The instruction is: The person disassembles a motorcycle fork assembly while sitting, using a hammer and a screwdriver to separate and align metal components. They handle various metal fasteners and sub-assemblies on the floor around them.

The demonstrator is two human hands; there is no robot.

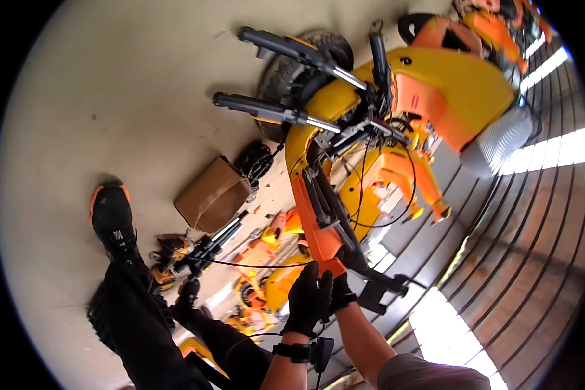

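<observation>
Both my hands wear black gloves and meet at the lower end of an orange panel (318, 237) on a yellow-and-orange motorcycle-like frame (299, 146). My left hand (309, 299) is closed with its fingertips against the panel's end; what it pinches is hidden. Close by on the right, my right hand (342, 294) is mostly behind the left hand and the panel, so its fingers cannot be made out. A thin black cable (240, 265) runs from the left up to my left fingertips. Next to the panel lies a black arm-like bar (335, 214) ending in a dark bracket (374, 296).
Two black fork legs (273, 112) and a knobbly tyre (286, 78) stick out at the far side. On the floor are a brown cardboard box (214, 194), an orange power drill (166, 276) and black fork tubes (214, 244). Other orange-yellow vehicles (266, 253) stand behind.
</observation>
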